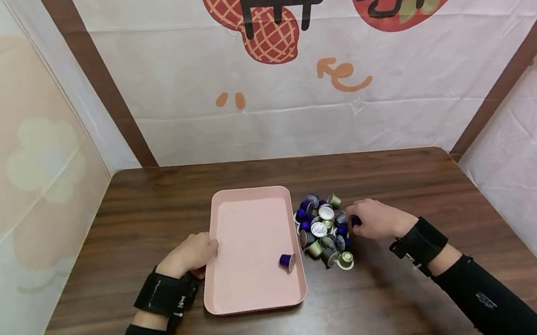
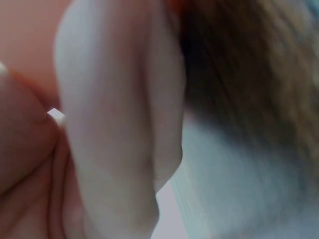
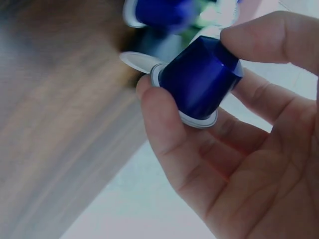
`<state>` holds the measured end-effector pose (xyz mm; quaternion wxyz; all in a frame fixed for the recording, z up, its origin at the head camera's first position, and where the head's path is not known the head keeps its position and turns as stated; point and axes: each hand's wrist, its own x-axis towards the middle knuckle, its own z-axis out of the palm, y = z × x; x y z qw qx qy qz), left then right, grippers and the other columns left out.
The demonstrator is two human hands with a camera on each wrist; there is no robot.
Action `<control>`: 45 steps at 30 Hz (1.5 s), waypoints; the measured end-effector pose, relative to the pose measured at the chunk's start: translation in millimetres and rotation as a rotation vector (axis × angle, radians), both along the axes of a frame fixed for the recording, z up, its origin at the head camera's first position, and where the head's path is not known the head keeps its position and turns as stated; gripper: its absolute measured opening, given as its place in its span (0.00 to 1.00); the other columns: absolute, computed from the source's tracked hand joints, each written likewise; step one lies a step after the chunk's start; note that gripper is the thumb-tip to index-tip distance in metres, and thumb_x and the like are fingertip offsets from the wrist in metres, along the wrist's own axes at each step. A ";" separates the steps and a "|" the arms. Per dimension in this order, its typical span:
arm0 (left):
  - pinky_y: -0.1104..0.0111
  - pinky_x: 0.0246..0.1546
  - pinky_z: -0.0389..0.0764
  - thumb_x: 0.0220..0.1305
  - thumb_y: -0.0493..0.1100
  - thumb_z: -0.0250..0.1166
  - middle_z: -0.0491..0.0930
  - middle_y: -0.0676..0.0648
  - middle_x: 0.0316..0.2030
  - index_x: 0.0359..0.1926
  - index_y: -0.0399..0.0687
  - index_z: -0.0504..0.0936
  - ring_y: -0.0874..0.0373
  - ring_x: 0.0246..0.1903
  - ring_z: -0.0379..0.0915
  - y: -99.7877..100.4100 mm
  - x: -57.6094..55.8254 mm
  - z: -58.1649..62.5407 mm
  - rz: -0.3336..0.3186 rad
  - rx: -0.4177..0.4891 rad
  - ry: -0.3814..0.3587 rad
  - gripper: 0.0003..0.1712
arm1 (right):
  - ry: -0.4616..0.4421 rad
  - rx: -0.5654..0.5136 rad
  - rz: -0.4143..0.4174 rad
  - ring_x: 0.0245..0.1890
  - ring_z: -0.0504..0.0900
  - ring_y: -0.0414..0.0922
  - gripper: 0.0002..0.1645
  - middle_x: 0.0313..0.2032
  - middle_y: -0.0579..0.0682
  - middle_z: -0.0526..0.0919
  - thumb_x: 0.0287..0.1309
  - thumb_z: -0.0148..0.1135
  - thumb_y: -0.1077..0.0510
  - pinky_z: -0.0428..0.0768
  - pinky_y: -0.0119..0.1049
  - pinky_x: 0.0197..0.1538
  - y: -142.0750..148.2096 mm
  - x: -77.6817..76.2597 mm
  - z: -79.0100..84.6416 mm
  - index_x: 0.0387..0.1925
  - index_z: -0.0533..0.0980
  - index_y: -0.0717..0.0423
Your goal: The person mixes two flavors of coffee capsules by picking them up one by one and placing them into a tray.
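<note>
A pink rectangular tray (image 1: 250, 222) lies on the wooden table, its left rim gripped by my left hand (image 1: 192, 254). Curled fingers (image 2: 109, 119) fill the left wrist view, with pink at its upper left. My right hand (image 1: 377, 218) pinches a dark blue coffee capsule (image 3: 199, 82) between thumb and fingers at the right side of a pile. That pile holds several blue, green and grey coffee capsules; a silver-lidded one (image 1: 326, 212) lies near its middle. One purple-blue capsule (image 1: 287, 262) lies on its side in the tray's lower right.
The pile sits right against the tray's right rim, with a green capsule (image 1: 345, 261) at its near end. Bare wood of the table (image 1: 399, 310) spreads in front and to the right. Printed cloth (image 1: 181, 140) hangs behind the table's far edge.
</note>
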<state>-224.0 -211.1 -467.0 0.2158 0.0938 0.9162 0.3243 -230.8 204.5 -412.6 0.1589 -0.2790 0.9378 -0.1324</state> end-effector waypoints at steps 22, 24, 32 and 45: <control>0.64 0.14 0.74 0.67 0.40 0.43 0.74 0.44 0.18 0.27 0.39 0.75 0.55 0.12 0.72 2.7 6.3 4.8 0.007 -0.082 0.044 0.17 | 0.091 -0.016 0.172 0.32 0.71 0.41 0.15 0.44 0.54 0.77 0.57 0.56 0.65 0.71 0.35 0.37 -72.4 -1.2 35.7 0.47 0.77 0.59; 0.64 0.14 0.74 0.67 0.40 0.43 0.73 0.44 0.18 0.27 0.39 0.75 0.55 0.12 0.72 3.2 7.1 6.5 0.003 -0.089 0.052 0.17 | 0.089 -0.021 0.176 0.32 0.71 0.41 0.15 0.44 0.54 0.78 0.57 0.56 0.64 0.72 0.35 0.37 -79.1 -0.1 36.1 0.47 0.77 0.59; 0.64 0.13 0.74 0.66 0.40 0.43 0.73 0.44 0.18 0.27 0.40 0.75 0.55 0.11 0.72 9.1 5.9 5.9 0.000 -0.138 0.075 0.16 | 0.112 -0.014 0.227 0.28 0.69 0.41 0.11 0.37 0.52 0.76 0.58 0.56 0.65 0.70 0.34 0.34 -108.8 2.8 35.8 0.43 0.77 0.59; 0.65 0.14 0.74 0.66 0.40 0.44 0.74 0.45 0.19 0.24 0.42 0.73 0.56 0.11 0.73 14.5 7.4 2.3 0.029 -0.145 0.078 0.17 | 0.123 0.016 0.301 0.24 0.66 0.37 0.03 0.27 0.44 0.70 0.58 0.55 0.62 0.66 0.28 0.33 -164.1 -5.9 27.7 0.34 0.75 0.57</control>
